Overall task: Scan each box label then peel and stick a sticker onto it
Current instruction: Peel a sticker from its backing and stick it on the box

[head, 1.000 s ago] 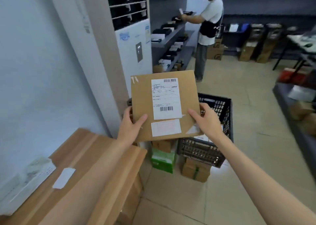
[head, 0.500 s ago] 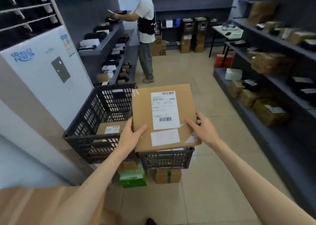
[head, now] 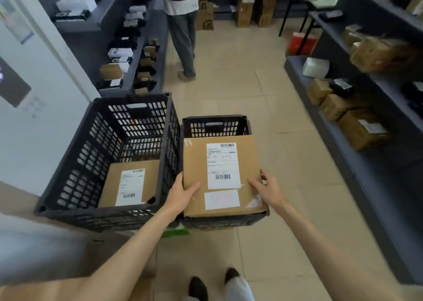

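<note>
- My left hand (head: 180,195) grips the flat cardboard box (head: 223,177) at its near-left edge, thumb curled over the top face.
- My right hand (head: 267,190) holds the near-right edge, thumb lying on top.
- The box sits level over the smaller black crate (head: 215,126), covering most of its opening; I cannot tell whether it touches the rim.
- A shipping label (head: 223,165) faces up, with a pale sticker (head: 221,199) just below it.
- The larger black crate (head: 109,158), just beside on the left, holds another labelled box (head: 130,184).
- A person (head: 182,26) stands at the shelves beyond.
</note>
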